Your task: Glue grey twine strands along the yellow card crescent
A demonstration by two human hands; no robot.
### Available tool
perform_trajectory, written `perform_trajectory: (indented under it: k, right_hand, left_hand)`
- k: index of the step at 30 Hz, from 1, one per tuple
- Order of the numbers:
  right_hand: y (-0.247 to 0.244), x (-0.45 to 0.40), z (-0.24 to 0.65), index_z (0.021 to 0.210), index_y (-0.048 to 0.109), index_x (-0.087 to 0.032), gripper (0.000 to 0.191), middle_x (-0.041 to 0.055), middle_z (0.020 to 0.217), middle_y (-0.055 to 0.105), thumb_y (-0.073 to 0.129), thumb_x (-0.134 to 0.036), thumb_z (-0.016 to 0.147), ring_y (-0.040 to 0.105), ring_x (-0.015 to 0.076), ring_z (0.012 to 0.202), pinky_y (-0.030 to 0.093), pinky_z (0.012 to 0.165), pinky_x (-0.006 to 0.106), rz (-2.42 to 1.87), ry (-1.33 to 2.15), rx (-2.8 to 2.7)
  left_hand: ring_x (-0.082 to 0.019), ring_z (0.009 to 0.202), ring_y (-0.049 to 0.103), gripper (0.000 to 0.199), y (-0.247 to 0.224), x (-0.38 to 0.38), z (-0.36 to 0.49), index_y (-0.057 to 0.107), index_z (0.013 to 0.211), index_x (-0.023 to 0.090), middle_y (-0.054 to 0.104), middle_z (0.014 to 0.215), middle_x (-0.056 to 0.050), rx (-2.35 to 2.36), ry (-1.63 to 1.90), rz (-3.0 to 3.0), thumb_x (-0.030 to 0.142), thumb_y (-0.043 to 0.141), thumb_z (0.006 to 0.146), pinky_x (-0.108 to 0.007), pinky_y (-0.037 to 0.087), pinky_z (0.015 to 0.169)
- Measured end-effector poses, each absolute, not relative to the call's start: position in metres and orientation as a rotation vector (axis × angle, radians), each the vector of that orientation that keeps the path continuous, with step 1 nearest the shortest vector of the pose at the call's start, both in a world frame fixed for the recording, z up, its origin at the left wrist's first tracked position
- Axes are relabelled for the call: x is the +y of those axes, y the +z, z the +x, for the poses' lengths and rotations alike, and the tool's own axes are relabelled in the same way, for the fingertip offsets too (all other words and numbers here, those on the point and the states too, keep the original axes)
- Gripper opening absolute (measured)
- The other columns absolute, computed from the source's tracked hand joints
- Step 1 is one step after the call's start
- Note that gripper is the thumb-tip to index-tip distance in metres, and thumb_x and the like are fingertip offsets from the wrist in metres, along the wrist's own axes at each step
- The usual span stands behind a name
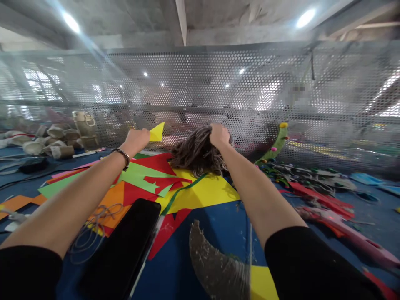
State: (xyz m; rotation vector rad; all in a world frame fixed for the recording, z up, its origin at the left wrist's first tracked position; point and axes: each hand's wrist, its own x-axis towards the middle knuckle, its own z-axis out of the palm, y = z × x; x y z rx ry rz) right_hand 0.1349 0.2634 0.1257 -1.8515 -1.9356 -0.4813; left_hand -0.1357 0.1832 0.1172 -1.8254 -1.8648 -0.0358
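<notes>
My left hand (pixel 137 141) pinches a small yellow piece of paper or felt (pixel 157 132) above the pile of coloured sheets. Closed on a shaggy bundle of grey-brown yarn (pixel 195 152), my right hand (pixel 220 135) has its fingertips partly hidden from me. The strands hang down onto a large yellow sheet (pixel 206 193), which has a green strip (pixel 184 193) lying across it. Light green pieces (pixel 137 175) and red pieces (pixel 159 162) overlap left of the bundle, between my two hands.
A black phone (pixel 121 250) and a curved brown, string-wrapped piece (pixel 215 266) lie nearest me. Right are a pink glue gun (pixel 359 235), tangled strings (pixel 315 179) and a green shape with pompoms (pixel 278 143). Rolls (pixel 56 139) stand left. A perforated metal panel (pixel 200 91) rises behind.
</notes>
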Motion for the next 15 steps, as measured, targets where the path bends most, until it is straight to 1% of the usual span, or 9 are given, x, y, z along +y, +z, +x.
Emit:
perform_trajectory:
  k: [5, 10, 12, 15]
  right_hand:
    - [0.132, 0.272, 0.148, 0.124, 0.040, -0.018, 0.039, 0.0096, 0.117, 0.049, 0.042, -0.031, 0.087, 0.052, 0.0193, 0.100, 0.046, 0.079, 0.038, -1.842, -0.421, -1.784]
    - [0.114, 0.273, 0.144, 0.117, 0.047, -0.017, 0.035, 0.0080, 0.115, 0.051, 0.047, -0.033, 0.085, 0.053, 0.0185, 0.098, 0.045, 0.081, 0.040, -1.785, -0.397, -1.894]
    - [0.109, 0.274, 0.142, 0.115, 0.048, -0.017, 0.034, 0.0079, 0.115, 0.051, 0.048, -0.032, 0.085, 0.053, 0.0181, 0.097, 0.046, 0.080, 0.040, -1.780, -0.396, -1.931]
    - [0.106, 0.275, 0.141, 0.115, 0.049, -0.017, 0.034, 0.0079, 0.115, 0.051, 0.048, -0.032, 0.085, 0.053, 0.0181, 0.097, 0.046, 0.080, 0.040, -1.786, -0.396, -1.981]
  left_hand:
    - [-0.020, 0.095, 0.055, 0.027, 0.098, 0.190, -0.119, 0.051, 0.110, 0.013, 0.053, 0.110, -0.008, -1.935, 0.082, -1.916, 0.028, 0.050, 0.087, -0.040, 0.047, 0.080]
    - [-0.020, 0.092, 0.056, 0.027, 0.075, 0.207, -0.100, 0.051, 0.109, 0.013, 0.054, 0.108, -0.008, -2.096, 0.192, -1.988, 0.028, 0.051, 0.087, -0.039, 0.048, 0.078]
    - [-0.019, 0.092, 0.056, 0.027, 0.072, 0.217, -0.096, 0.051, 0.109, 0.014, 0.054, 0.108, -0.008, -2.154, 0.174, -1.998, 0.028, 0.051, 0.087, -0.039, 0.048, 0.077]
    - [-0.020, 0.093, 0.055, 0.028, 0.076, 0.233, -0.098, 0.051, 0.110, 0.013, 0.054, 0.108, -0.008, -2.212, 0.052, -2.004, 0.029, 0.050, 0.087, -0.039, 0.048, 0.078]
